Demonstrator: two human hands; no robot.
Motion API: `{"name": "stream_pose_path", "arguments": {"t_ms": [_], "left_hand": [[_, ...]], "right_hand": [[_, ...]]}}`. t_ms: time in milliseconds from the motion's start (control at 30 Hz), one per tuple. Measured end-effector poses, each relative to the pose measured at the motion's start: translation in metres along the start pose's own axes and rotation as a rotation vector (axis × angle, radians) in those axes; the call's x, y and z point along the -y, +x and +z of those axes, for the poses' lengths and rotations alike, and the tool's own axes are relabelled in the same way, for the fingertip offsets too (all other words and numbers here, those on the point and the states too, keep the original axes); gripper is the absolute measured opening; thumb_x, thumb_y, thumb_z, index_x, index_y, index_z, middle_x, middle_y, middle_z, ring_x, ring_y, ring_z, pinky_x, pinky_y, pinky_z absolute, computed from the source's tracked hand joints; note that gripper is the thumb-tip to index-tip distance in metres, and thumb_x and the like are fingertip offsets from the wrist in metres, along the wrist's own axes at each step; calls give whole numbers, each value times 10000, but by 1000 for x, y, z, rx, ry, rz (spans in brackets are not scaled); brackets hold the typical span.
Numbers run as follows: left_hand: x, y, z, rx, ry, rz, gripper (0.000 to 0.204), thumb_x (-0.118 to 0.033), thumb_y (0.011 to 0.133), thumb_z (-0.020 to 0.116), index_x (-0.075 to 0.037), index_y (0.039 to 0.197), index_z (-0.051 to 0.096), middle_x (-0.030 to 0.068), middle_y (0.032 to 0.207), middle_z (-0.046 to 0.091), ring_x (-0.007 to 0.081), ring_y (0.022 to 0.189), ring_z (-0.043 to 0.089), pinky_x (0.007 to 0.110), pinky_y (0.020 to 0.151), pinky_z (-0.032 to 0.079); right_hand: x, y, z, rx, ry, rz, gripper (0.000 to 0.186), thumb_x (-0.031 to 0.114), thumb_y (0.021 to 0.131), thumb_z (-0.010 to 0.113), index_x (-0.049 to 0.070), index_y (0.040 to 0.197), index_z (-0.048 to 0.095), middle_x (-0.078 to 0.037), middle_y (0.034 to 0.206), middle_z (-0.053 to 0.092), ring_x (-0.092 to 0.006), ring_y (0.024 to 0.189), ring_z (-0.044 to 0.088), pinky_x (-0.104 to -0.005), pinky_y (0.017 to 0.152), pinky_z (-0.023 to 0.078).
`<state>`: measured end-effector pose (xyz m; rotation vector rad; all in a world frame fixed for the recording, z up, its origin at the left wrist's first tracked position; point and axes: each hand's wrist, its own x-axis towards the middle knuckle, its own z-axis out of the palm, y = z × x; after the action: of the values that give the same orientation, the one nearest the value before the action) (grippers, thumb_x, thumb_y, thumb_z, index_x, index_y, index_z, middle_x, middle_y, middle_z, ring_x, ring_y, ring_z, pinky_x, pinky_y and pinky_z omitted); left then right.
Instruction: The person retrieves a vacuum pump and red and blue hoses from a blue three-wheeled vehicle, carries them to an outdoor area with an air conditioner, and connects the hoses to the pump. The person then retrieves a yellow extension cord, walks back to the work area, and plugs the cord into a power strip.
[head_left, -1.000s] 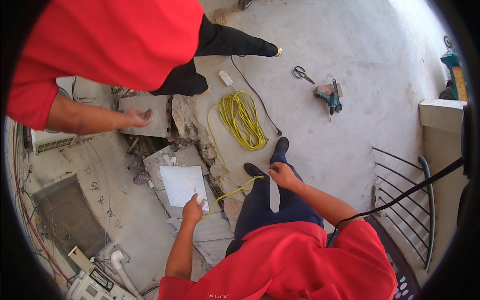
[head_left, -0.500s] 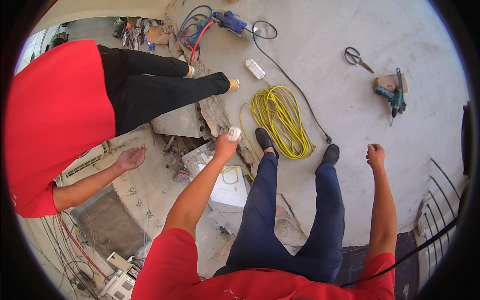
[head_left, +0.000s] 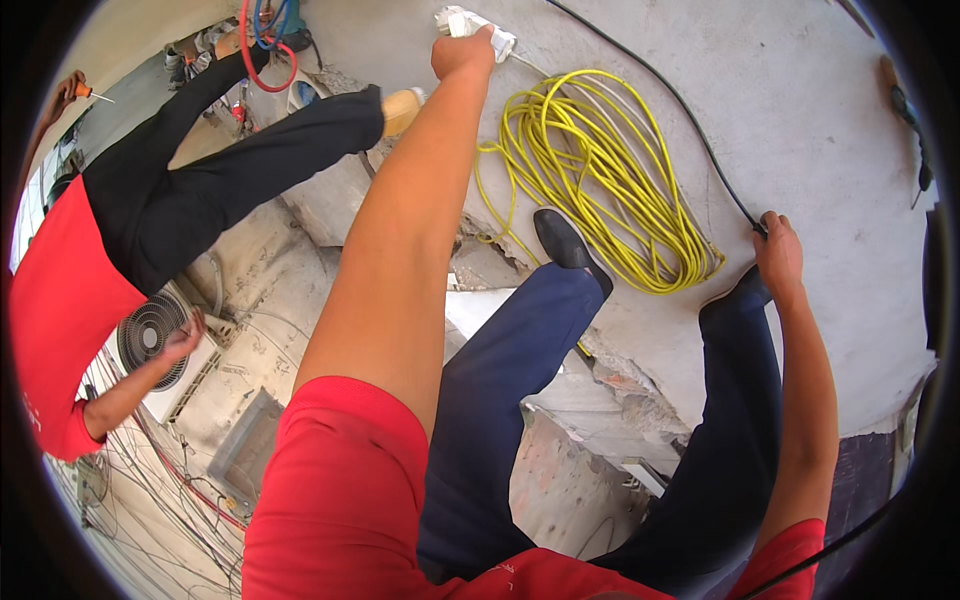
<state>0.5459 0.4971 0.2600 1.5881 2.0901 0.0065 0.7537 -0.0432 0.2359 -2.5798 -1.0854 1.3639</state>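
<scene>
At the top of the head view, my left hand [head_left: 463, 55] is closed on a white power strip [head_left: 503, 43]. A small white piece [head_left: 457, 22] shows just beyond my fingers; whether it is the round white thing from before I cannot tell. My right hand [head_left: 780, 258], beside my right shoe, has its fingers closed on the end of a black cable [head_left: 690, 130]. The plug there is mostly hidden by the fingers. Between my hands a coil of yellow cable [head_left: 590, 150] lies on the grey floor, next to the power strip's pale lead.
To the left a person in red [head_left: 70, 310] holds an orange-handled screwdriver [head_left: 84, 91], the other hand low and empty. An air-conditioner unit [head_left: 155, 335] and loose wires lie below. A broken concrete edge [head_left: 640, 395] runs beneath my legs. A drill [head_left: 905, 105] sits far right.
My left hand has reached forward to the power strip. My right hand, empty before, has come down to the floor and taken the black cable's plug end. My view has moved closer to the floor.
</scene>
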Motion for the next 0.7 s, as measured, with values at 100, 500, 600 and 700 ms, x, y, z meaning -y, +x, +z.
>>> {"name": "stream_pose_path", "arguments": {"t_ms": [100,500,600,700], "left_hand": [[-10,-7,-9,155,-69,-49,625,-348,775,911,33,1206,666,172,1220,710,286,1072,697,405,887,562],[42,-122,-51,1056,-770,-404,596,-406,876,567,-64,1363,587,163,1157,727,172,897,649,282,548,405],[58,-150,-51,1185,-887,-416,630,-440,857,559,-62,1361,584,160,1102,725,187,870,659,277,519,395],[69,-172,-46,1264,-960,-409,623,-455,847,542,-69,1334,592,130,1018,721,191,837,673,259,474,379]], "right_hand": [[26,-6,-6,37,-108,38,228,210,976,647,32,1078,547,-229,1064,684,-470,961,661,-540,796,538],[147,-4,-57,272,1300,564,350,277,1022,625,-26,1187,571,-103,877,676,-171,628,658,-305,571,563],[176,3,-69,278,1471,264,336,262,1028,625,-25,1189,561,-116,952,676,-177,715,695,-306,602,573],[199,10,-78,144,1427,20,332,254,1053,590,-27,1218,527,-130,1041,667,-187,793,721,-309,640,593]]}}
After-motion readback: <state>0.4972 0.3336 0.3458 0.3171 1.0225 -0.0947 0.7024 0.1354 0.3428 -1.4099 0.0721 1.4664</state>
